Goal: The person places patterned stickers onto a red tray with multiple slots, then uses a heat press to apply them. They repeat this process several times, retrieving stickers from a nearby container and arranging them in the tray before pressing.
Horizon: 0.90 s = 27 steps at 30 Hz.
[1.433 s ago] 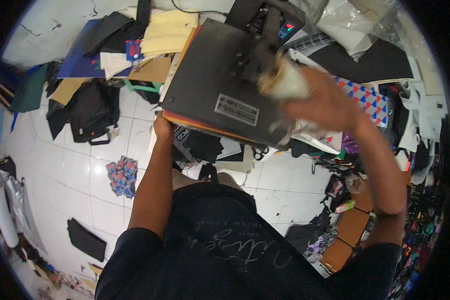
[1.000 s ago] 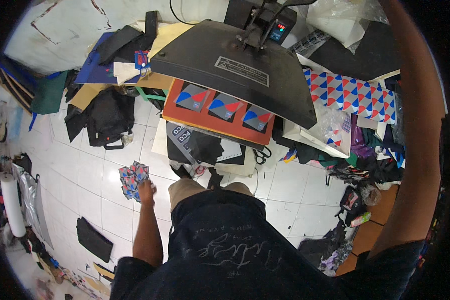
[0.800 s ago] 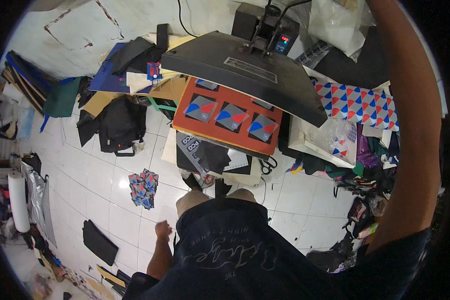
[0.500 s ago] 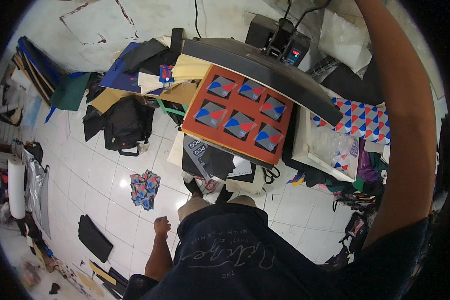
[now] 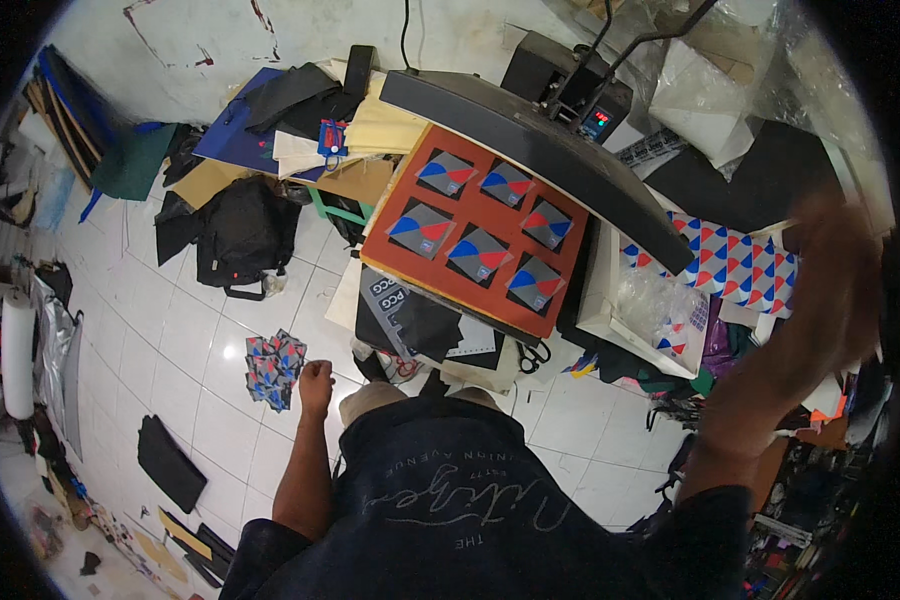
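Note:
A heat press stands in front of me, its dark upper plate (image 5: pixel 530 150) raised and tilted over an orange-brown pad (image 5: pixel 467 211). Several square grey patches (image 5: pixel 478 253) with blue and red shapes lie in two rows on that pad. My right hand (image 5: pixel 835 265) is raised at the far right, near the patterned sheet and apart from the press; motion smears its fingers. Low on the left, my left hand (image 5: pixel 317 383) has its fingers curled in, with nothing visible in them. Beyond it, a heap of similar patches (image 5: pixel 273 370) lies on the floor.
Right of the press are a white box (image 5: pixel 625 345) with clear plastic in it and a red, blue and white patterned sheet (image 5: pixel 740 255). Scissors (image 5: pixel 533 357) lie below the pad. A black bag (image 5: pixel 245 235) and a folded black cloth (image 5: pixel 170 465) rest on the tiled floor.
My right arm has come down from the press's handle side and swung out to the right. My left hand has risen slightly, closer to the heap. The whole view has shifted a little.

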Motion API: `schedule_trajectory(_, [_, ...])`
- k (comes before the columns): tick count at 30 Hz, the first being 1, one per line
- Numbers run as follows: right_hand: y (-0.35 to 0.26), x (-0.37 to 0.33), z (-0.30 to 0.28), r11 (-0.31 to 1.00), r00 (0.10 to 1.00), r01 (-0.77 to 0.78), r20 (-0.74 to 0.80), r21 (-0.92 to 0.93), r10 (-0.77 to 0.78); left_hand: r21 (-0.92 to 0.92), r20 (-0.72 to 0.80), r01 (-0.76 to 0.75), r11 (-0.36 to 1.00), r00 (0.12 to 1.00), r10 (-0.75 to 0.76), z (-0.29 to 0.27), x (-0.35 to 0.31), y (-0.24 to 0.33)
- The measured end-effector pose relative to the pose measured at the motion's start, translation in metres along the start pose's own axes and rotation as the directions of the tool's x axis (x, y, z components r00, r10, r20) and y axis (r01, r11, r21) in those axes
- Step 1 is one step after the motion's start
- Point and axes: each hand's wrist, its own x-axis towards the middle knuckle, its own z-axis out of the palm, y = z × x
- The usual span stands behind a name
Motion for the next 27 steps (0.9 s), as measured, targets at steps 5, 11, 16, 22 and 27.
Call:
schedule_trajectory(5, [-0.048, -0.192, 0.098, 0.276, 0.253, -0.96, 0.582, 0.051, 0.773, 0.121, -0.048, -0.322, 0.939, 0.943, 0.329, 0.021, 0.028, 0.061])
schedule_trajectory(11, [-0.012, -0.36, 0.17, 0.064, 0.061, -0.995, 0.046, -0.081, 0.997, 0.272, 0.066, -0.67, 0.69, 0.729, 0.681, 0.09, 0.054, 0.19])
schedule_trajectory(16, [0.031, -0.358, 0.176, 0.141, 0.14, -0.934, 0.026, -0.329, 0.99, 0.6, 0.189, -0.679, 0.423, 0.635, 0.749, 0.139, 0.069, 0.241])
schedule_trajectory(22, [0.047, -0.364, 0.177, 0.151, 0.165, -0.834, 0.021, -0.53, 0.986, 0.719, 0.282, -0.583, 0.38, 0.743, 0.606, 0.163, 0.058, 0.247])
schedule_trajectory(27, [0.047, -0.361, 0.175, 0.141, 0.105, -0.829, 0.097, -0.541, 0.99, 0.697, 0.289, -0.602, 0.39, 0.733, 0.615, 0.157, 0.066, 0.241])
